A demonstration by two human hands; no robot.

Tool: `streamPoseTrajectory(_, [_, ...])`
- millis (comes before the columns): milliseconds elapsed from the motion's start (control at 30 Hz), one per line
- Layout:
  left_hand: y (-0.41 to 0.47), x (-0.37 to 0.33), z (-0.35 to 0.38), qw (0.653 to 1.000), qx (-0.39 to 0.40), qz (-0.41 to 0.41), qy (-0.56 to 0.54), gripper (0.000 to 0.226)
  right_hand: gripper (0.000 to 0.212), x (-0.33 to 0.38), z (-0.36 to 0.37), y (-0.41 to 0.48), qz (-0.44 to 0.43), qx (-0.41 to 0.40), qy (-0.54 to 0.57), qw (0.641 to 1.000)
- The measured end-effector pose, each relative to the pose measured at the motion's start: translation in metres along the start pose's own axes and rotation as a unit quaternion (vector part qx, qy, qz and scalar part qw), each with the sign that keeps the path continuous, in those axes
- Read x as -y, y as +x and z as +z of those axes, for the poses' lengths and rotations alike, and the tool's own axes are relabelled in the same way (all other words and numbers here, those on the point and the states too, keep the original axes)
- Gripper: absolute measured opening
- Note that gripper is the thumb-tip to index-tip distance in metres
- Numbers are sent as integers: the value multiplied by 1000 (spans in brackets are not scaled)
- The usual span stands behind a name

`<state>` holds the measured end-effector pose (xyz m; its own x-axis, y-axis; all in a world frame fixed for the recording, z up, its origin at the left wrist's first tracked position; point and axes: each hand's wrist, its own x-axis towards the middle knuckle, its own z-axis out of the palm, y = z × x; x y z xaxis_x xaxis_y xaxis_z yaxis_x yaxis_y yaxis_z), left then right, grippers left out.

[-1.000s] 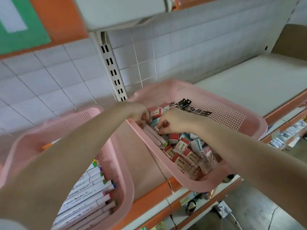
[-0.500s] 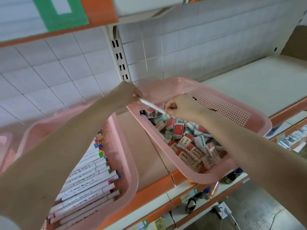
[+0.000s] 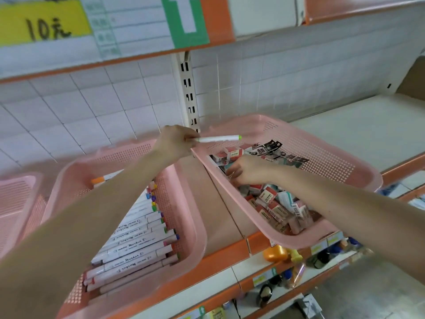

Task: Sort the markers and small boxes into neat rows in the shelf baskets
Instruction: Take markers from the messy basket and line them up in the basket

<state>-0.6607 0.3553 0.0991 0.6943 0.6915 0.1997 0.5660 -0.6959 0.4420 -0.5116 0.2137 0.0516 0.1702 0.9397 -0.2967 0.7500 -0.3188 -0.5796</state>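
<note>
head, marker (image 3: 218, 138): held level over the back-left corner of the right basket (image 3: 322, 157), above the boxes (image 3: 269, 196).
handling: I judge it light, stiff and smooth; I'd take it mid-barrel.
look: white barrel, green tip.
left hand (image 3: 174, 143): fingers pinch the marker's near end.
right hand (image 3: 248, 172): fingers curled down among the boxes; I cannot tell whether they hold one.
left basket (image 3: 197, 226): other markers (image 3: 138, 240) lie rowed.

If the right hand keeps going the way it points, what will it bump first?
Probably the left wall of the pink basket, just past the right hand; depth is unclear.
</note>
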Motion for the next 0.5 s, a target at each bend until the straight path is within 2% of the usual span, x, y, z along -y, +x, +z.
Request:
streamPoseTrajectory(167, [-12,19,-15,1000,-16,-24,-5,21,29,4,-6,-8,1,48,43,998])
streamPoseTrajectory(333, [-28,39,-39,998,-53,-42,-11,26,21,22,-33,-19,21,-14,12,1000])
streamPoseTrajectory(500, [-51,67,-55,986,-113,-108,-61,26,20,58,-50,-19,-16,-46,15,999])
